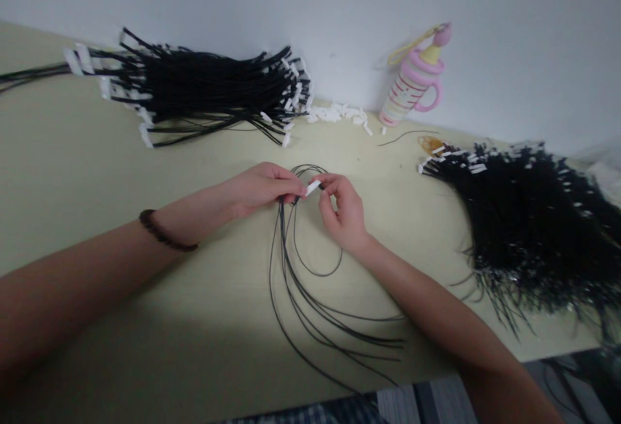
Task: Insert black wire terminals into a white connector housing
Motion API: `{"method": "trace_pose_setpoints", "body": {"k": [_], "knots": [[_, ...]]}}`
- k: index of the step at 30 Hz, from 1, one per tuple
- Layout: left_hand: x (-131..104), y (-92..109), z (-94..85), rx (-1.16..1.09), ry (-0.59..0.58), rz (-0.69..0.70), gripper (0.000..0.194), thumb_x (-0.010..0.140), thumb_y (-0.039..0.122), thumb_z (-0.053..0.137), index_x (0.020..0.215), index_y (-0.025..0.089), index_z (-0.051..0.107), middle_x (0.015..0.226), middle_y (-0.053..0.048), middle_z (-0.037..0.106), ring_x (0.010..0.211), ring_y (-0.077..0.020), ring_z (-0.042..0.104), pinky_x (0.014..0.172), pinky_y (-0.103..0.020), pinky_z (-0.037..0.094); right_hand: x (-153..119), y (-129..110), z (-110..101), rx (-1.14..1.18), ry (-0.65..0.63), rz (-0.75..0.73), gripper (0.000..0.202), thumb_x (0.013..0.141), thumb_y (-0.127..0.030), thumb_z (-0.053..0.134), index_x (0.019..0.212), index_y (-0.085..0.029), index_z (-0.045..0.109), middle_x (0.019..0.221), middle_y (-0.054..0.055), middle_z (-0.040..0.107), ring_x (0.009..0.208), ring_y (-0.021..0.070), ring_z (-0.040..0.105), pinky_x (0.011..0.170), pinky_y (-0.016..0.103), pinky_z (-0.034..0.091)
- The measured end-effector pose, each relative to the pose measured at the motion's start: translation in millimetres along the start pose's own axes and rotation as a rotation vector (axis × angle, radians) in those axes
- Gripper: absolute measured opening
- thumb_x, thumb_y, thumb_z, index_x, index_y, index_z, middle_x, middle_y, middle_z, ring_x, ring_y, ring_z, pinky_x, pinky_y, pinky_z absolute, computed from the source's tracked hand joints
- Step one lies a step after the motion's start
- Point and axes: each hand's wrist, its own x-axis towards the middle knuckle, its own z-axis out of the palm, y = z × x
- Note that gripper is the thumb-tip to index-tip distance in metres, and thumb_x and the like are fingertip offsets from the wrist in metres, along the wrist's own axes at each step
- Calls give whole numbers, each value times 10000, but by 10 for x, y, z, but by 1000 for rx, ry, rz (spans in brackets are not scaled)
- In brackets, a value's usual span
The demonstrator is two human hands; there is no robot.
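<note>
My left hand (272, 186) is closed, its thumb and fingers pinching the left end of a small white connector (313, 188). Several thin black wires (301, 288) hang from beneath those fingers and fan out over the table toward the lower right. At the connector's right end, my right hand (345, 209) is closed in a pinch on a black wire; the tip between its fingers is mostly hidden. One wire loops around below both hands.
A thick bundle of black cables (208, 84) with white connectors lies at the back left. Loose white connectors (337, 113) are piled beside it. A pink striped bottle (411, 84) stands against the wall. Another large heap of black wires (538, 230) covers the table's (145, 320) right side.
</note>
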Motion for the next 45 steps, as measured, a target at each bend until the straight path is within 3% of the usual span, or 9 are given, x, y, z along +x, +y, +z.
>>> {"method": "trace_pose_setpoints", "body": {"k": [15, 20, 25, 32, 36, 39, 41, 45], "knots": [[-14, -6, 26, 19, 3, 47, 178, 664, 266, 610, 510, 177, 605, 495, 25, 480, 497, -91, 388, 499, -222, 273, 10, -26, -5, -126, -10, -70, 87, 851, -129, 372, 801, -200, 377, 961, 97, 562, 928, 161, 529, 792, 344, 443], [-19, 26, 83, -54, 108, 32, 197, 662, 225, 602, 476, 164, 579, 475, 23, 486, 482, -81, 399, 496, -214, 287, 24, -12, -4, -143, 10, -45, 66, 858, -153, 403, 817, -194, 435, 981, 94, 554, 978, 167, 523, 855, 359, 443], [15, 16, 57, -120, 241, -7, 225, 675, 219, 604, 462, 158, 564, 458, 19, 469, 446, -71, 374, 456, -228, 256, 2, 90, -38, -229, 87, 64, 64, 826, -228, 515, 800, -184, 553, 1117, 106, 454, 1087, 208, 462, 939, 410, 416], [94, 42, -120, -500, 367, 39, 186, 629, 145, 638, 463, 140, 555, 477, 13, 475, 491, -80, 446, 493, -220, 325, -22, 182, -163, -151, -11, 102, 69, 790, -205, 567, 744, -172, 606, 1152, 101, 415, 1048, 198, 480, 923, 391, 437], [84, 99, -126, -566, 382, 16, 169, 626, 120, 629, 472, 131, 559, 472, 10, 476, 489, -81, 450, 498, -220, 346, -8, 177, -191, -83, -30, 134, 73, 772, -216, 588, 723, -171, 619, 1140, 101, 430, 1008, 188, 495, 886, 373, 449], [79, 128, -149, -603, 388, 18, 189, 630, 125, 628, 464, 139, 540, 477, 14, 472, 497, -78, 446, 513, -218, 367, 0, 158, -200, -45, -33, 185, 69, 746, -231, 606, 745, -168, 634, 1012, 90, 467, 832, 152, 510, 665, 293, 482], [58, 152, -192, -628, 381, 55, 215, 635, 137, 624, 450, 150, 514, 479, 23, 453, 513, -75, 446, 538, -215, 383, 12, 152, -219, -15, -116, 226, 83, 724, -227, 609, 771, -163, 636, 814, 39, 464, 645, 106, 463, 526, 235, 418], [-70, 229, -282, -493, 216, 199, 171, 629, 201, 627, 471, 161, 572, 490, 11, 493, 504, -79, 446, 532, -222, 373, 57, 189, -275, 239, -276, 364, 78, 727, -223, 570, 775, -163, 556, 579, -52, 411, 494, 63, 394, 480, 193, 351]]}}
